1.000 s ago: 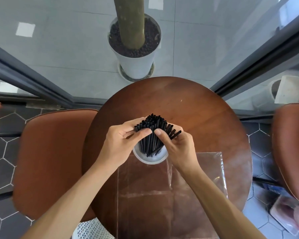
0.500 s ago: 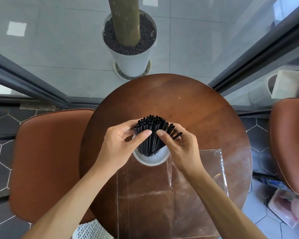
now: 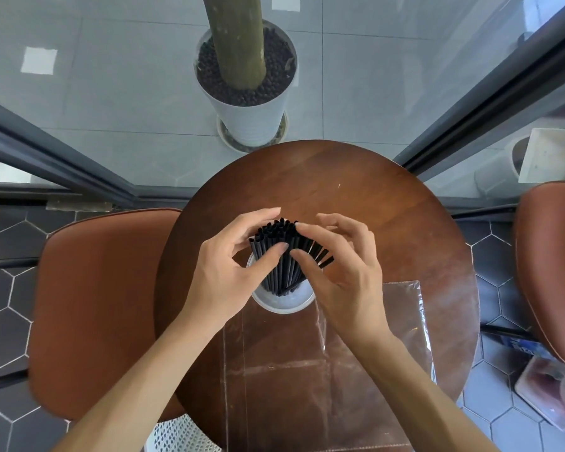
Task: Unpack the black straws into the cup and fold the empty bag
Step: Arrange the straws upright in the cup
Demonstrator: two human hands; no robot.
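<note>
black straws (image 3: 282, 256) in cup (image 3: 282, 303), both hands' grip pinching them; bag (image 3: 372, 337) beside.

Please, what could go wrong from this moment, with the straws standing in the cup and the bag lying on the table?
1. The black straws fan out far above the small white cup; when the left hand and right hand let go, it might tip.
2. Some straws lean right and could slip out.
3. The clear bag lies against the cup, so pulling it to fold may nudge the cup.
</note>
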